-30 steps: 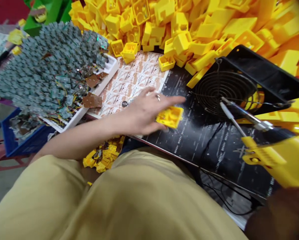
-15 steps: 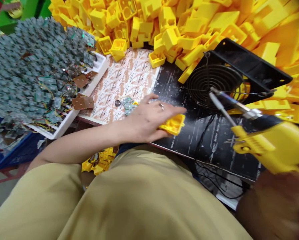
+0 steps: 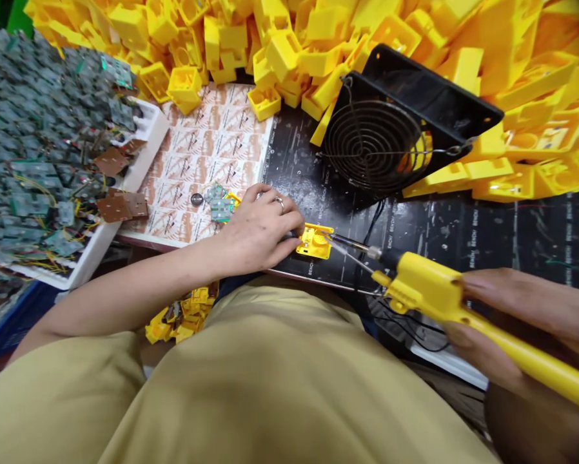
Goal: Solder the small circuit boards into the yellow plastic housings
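Note:
My left hand (image 3: 265, 229) is closed around the left end of a small yellow plastic housing (image 3: 317, 245) on the black bench surface. The housing lies with its open side up, and a small dark part shows by my thumb. My right hand (image 3: 516, 316) grips a yellow soldering gun (image 3: 429, 283) by its handle. Its metal tip and the thin feed tube beside it reach the right side of the housing; whether they touch is too small to tell. Just left of my left hand, a green circuit board (image 3: 219, 205) with a round dark part lies on the patterned sheet (image 3: 193, 151).
A black fan with a wire guard (image 3: 371, 151) stands behind the soldering gun. Yellow housings (image 3: 280, 55) are heaped along the back. At left, a white foam tray (image 3: 147, 138) holds piled circuit boards (image 3: 38, 129). More yellow parts (image 3: 193, 312) lie below the bench edge.
The soldering gun has come down and left, its tip now at the housing instead of in front of the fan. My left hand's fingers have drawn in, uncovering more of the housing. The view has shifted right.

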The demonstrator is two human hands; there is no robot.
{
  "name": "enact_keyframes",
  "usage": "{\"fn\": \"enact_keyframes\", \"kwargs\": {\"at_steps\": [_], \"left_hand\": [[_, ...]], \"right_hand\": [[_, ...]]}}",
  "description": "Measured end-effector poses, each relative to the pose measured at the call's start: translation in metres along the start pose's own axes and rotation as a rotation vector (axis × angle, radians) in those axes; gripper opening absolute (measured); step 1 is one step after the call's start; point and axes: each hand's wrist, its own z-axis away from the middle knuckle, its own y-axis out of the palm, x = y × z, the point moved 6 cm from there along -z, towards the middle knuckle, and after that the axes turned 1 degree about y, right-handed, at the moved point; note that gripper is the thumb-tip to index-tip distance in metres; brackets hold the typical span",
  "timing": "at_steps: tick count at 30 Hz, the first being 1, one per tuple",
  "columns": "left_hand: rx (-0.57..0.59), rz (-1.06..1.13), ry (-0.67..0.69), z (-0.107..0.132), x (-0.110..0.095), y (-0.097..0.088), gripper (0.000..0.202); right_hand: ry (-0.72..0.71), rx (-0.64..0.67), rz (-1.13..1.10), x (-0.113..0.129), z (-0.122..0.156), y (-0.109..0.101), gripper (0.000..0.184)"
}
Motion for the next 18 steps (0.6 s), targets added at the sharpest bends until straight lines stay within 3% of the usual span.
{"fn": "enact_keyframes", "kwargs": {"at_steps": [3,8,12,18], "left_hand": [[0.032,0.035,-0.005,-0.003,-0.001,0.003,0.022],[0.028,0.032,0.029,-0.003,-0.003,0.003,0.022],[0.027,0.019,0.045,-0.003,-0.004,0.004,0.023],[0.036,0.036,0.056,-0.003,-0.003,0.004,0.021]], "right_hand": [[-0.121,0.121,0.027,0.012,-0.014,0.011,0.049],[-0.126,0.147,0.029,0.009,-0.022,0.013,0.026],[-0.213,0.191,0.076,0.013,-0.024,0.016,0.010],[-0.166,0.265,0.182,0.016,-0.025,0.019,0.022]]}}
